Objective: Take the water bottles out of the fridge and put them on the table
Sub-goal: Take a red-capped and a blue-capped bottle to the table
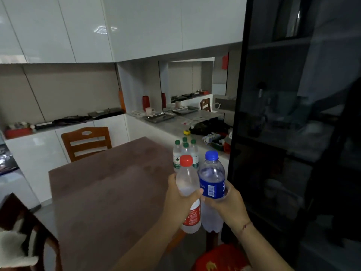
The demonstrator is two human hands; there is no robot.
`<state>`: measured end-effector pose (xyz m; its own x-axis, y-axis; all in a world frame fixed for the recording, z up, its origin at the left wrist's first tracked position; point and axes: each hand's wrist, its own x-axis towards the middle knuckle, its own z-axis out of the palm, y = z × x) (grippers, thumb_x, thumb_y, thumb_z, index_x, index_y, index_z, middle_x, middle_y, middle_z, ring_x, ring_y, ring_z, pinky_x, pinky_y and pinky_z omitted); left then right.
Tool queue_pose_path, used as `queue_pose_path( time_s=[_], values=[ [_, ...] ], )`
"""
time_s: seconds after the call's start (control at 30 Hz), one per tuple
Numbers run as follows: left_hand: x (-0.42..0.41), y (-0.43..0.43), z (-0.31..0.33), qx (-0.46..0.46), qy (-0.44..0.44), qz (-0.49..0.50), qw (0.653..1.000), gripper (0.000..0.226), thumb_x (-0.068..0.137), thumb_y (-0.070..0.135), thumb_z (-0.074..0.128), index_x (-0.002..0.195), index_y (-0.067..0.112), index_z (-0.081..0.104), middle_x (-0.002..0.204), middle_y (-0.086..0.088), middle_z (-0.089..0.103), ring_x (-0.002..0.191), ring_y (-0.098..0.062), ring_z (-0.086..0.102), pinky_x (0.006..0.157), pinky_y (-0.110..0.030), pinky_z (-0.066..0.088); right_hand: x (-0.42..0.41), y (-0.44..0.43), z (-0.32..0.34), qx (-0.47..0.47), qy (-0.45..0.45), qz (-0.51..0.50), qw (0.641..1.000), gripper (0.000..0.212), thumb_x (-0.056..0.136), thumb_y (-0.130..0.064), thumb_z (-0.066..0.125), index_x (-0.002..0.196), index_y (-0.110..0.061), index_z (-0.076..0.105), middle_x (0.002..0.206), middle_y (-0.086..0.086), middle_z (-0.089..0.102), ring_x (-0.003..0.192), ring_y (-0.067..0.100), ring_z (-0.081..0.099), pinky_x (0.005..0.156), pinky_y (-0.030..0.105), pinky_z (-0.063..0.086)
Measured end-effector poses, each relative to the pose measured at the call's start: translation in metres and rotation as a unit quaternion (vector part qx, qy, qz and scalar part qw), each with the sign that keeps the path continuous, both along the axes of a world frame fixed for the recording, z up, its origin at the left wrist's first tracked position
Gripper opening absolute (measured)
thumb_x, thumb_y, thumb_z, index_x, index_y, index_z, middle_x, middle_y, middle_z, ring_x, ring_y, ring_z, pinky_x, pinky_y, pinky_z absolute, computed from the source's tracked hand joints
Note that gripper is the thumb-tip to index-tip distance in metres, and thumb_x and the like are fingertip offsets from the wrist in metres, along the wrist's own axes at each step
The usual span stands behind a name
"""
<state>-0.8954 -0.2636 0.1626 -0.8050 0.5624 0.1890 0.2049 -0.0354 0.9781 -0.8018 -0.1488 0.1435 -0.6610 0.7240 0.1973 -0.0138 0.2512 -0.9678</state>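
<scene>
We are holding two bottles upright, touching side by side, low and right of centre in the frame: our left hand (180,194) is wrapping its fingers (196,193) around the red-capped bottle (188,184), and our right hand (229,202) is gripping the blue-capped bottle (212,178). Just above them, four green-capped bottles (185,153) are standing clustered at the bench's (109,188) far right corner.

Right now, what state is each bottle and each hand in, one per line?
red-capped bottle: capped, upright, held above the table edge.
blue-capped bottle: capped, upright, held beside it.
green-capped bottles: four, capped, standing on the table.
left hand: closed around the red-capped bottle.
right hand: closed around the blue-capped bottle.
</scene>
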Motion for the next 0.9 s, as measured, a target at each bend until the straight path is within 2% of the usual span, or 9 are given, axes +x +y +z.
queue_pose_path(
  time_s=[0.07, 0.13, 0.33, 0.47, 0.6, 0.77, 0.83, 0.9],
  values=[
    [-0.020, 0.019, -0.006, -0.007, 0.003, -0.007, 1.000, 0.058, 0.072, 0.010, 0.080, 0.116, 0.018, 0.043, 0.105, 0.002, 0.059, 0.093, -0.009, 0.063, 0.058, -0.009, 0.049, -0.016, 0.017, -0.007, -0.010, -0.010, -0.015, 1.000, 0.053, 0.062, -0.016, 0.086, 0.108, -0.018, 0.060, 0.099, -0.002, 0.069, 0.096, 0.016, 0.065, 0.081, 0.030, 0.053],
    [-0.037, 0.037, -0.013, -0.013, -0.001, -0.015, 1.000, 0.057, 0.072, 0.008, 0.081, 0.114, 0.017, 0.043, 0.105, 0.001, 0.059, 0.095, -0.011, 0.063, 0.062, -0.014, 0.050, -0.032, 0.034, -0.014, -0.018, -0.012, -0.025, 0.999, 0.055, 0.062, -0.015, 0.086, 0.110, -0.018, 0.060, 0.103, 0.001, 0.069, 0.098, 0.018, 0.065, 0.085, 0.035, 0.053],
    [-0.079, 0.094, -0.033, -0.025, -0.010, -0.022, 0.999, 0.060, 0.069, 0.008, 0.083, 0.116, 0.010, 0.045, 0.103, -0.002, 0.063, 0.096, -0.021, 0.066, 0.070, -0.023, 0.054, -0.075, 0.090, -0.028, -0.007, -0.029, -0.036, 0.999, 0.055, 0.064, -0.017, 0.086, 0.111, -0.021, 0.056, 0.104, -0.001, 0.064, 0.097, 0.015, 0.061, 0.071, 0.017, 0.045],
    [-0.099, 0.129, -0.043, -0.033, -0.032, -0.011, 0.999, 0.064, 0.069, 0.009, 0.083, 0.115, 0.021, 0.040, 0.104, 0.005, 0.058, 0.095, -0.014, 0.063, 0.077, -0.030, 0.054, -0.102, 0.132, -0.039, -0.024, -0.045, -0.015, 0.999, 0.053, 0.063, -0.015, 0.086, 0.105, -0.027, 0.054, 0.099, -0.005, 0.063, 0.093, 0.012, 0.060, 0.071, 0.019, 0.047],
    [-0.126, 0.159, -0.056, -0.054, -0.019, 0.017, 0.998, 0.064, 0.061, 0.018, 0.087, 0.105, 0.034, 0.044, 0.103, 0.007, 0.061, 0.096, -0.015, 0.064, 0.080, -0.035, 0.054, -0.134, 0.168, -0.051, -0.038, -0.046, -0.012, 0.998, 0.052, 0.061, -0.010, 0.086, 0.094, -0.034, 0.055, 0.096, -0.009, 0.065, 0.093, 0.014, 0.063, 0.077, 0.028, 0.050],
    [-0.167, 0.197, -0.074, -0.094, 0.003, 0.042, 0.995, 0.064, 0.060, 0.019, 0.088, 0.108, 0.022, 0.046, 0.097, 0.008, 0.060, 0.095, -0.018, 0.062, 0.085, -0.040, 0.053, -0.175, 0.206, -0.072, -0.049, -0.046, -0.025, 0.997, 0.053, 0.060, -0.008, 0.087, 0.098, -0.030, 0.057, 0.101, -0.001, 0.068, 0.095, 0.019, 0.065, 0.083, 0.034, 0.053],
    [-0.186, 0.213, -0.084, -0.096, -0.013, 0.051, 0.994, 0.065, 0.060, 0.019, 0.088, 0.109, 0.023, 0.046, 0.103, 0.004, 0.061, 0.097, -0.019, 0.062, 0.086, -0.042, 0.053, -0.194, 0.220, -0.079, -0.054, -0.045, -0.027, 0.997, 0.054, 0.062, -0.005, 0.085, 0.101, -0.028, 0.057, 0.102, -0.001, 0.068, 0.095, 0.019, 0.064, 0.084, 0.032, 0.051],
    [-0.204, 0.227, -0.093, -0.106, -0.017, 0.055, 0.993, 0.063, 0.063, 0.019, 0.086, 0.108, 0.027, 0.043, 0.102, 0.005, 0.060, 0.093, -0.014, 0.061, 0.085, -0.037, 0.051, -0.215, 0.232, -0.087, -0.054, -0.053, -0.038, 0.996, 0.055, 0.062, -0.005, 0.085, 0.107, -0.024, 0.057, 0.104, 0.001, 0.067, 0.099, 0.020, 0.063, 0.089, 0.035, 0.051]
  ],
)
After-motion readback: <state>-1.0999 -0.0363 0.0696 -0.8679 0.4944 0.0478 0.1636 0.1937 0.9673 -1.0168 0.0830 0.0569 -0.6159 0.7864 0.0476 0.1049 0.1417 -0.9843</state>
